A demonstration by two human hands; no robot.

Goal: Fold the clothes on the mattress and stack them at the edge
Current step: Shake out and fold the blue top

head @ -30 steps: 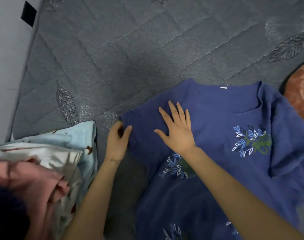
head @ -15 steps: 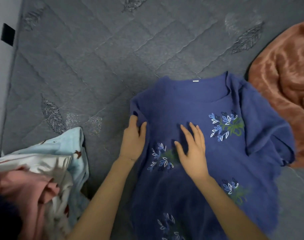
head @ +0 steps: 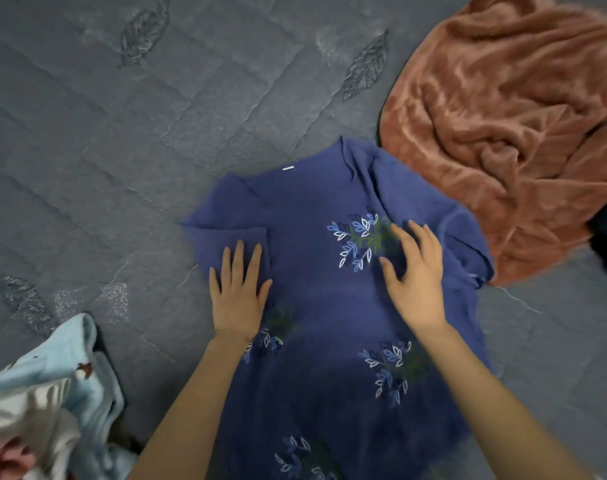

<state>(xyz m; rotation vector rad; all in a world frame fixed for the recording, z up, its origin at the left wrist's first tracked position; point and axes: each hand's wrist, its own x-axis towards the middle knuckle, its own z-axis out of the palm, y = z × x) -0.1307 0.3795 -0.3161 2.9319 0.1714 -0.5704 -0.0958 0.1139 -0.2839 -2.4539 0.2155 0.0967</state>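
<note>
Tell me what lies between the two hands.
Head view: only blue shirt fabric spans from left hand to right hand, leaf embroidery by the latter.

No legible text on any item.

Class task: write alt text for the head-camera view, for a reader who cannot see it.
A person's left hand presses flat on the folded-in sleeve of a blue embroidered shirt spread on a grey quilted mattress, the right hand open beside its chest embroidery. A crumpled rust-coloured blanket lies upper right, pale blue cloth lower left.
</note>
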